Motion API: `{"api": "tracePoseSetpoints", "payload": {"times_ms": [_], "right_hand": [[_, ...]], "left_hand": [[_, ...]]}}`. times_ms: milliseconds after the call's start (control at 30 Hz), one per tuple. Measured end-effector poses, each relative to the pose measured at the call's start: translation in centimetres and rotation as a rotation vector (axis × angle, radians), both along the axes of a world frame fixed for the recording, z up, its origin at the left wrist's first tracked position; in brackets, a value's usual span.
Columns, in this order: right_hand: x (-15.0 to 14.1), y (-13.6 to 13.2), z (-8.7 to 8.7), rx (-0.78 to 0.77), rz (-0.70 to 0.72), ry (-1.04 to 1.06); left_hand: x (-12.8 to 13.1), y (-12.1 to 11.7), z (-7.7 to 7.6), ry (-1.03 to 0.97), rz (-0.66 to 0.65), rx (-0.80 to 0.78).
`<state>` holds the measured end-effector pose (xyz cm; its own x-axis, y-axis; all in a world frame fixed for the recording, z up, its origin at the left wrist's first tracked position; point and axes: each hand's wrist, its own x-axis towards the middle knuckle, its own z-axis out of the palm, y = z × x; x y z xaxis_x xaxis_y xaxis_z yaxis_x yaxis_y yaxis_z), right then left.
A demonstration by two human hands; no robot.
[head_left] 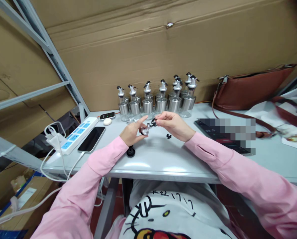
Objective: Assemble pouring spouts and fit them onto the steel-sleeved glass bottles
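My left hand grips a silver pourer spout between thumb and fingers, just above the table. Close beside it, my right hand pinches a small black flip cap at the tip of the spout; whether the two are joined I cannot tell. Several more small black caps lie under my right hand. Black round stoppers rest on the table below my left wrist. Some clear or silver parts show partly behind my left hand.
Several glass-and-steel oil bottles with pourers stand along the cardboard wall. A power strip, a phone, a small display device and a white round object lie left. A dark tablet-like device and brown bag are right.
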<state>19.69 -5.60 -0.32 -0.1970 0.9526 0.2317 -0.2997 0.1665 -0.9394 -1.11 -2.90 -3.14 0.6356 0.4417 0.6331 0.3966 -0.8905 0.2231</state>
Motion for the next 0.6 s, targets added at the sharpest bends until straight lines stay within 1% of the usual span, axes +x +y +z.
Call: {"api": "tracePoseSetpoints", "payload": {"times_ms": [67,167,267,367,500,600], "right_hand": [[-0.3,0.0,-0.3,-0.042,-0.029,0.006],[-0.7,0.0,-0.8,-0.083,-0.07,-0.039],[-0.8,0.1,-1.2,-0.124,-0.081,-0.052],[-0.9,0.1,-1.3,-0.146,-0.056,-0.043],[-1.0,-0.2,-1.2,-0.19,0.015,-0.083],[-1.1,-0.4,-1.1,-0.218,0.031,-0.079]], "left_hand": [[0.0,0.0,0.0,0.014,-0.013,0.0],[0.1,-0.1,0.0,0.035,-0.03,0.007],[0.1,-0.1,0.0,0.045,-0.036,0.02],[0.1,0.0,-0.1,0.056,-0.031,0.03],[0.1,0.0,-0.1,0.088,-0.022,0.037],[0.0,0.1,-0.1,0.108,-0.02,0.033]]}}
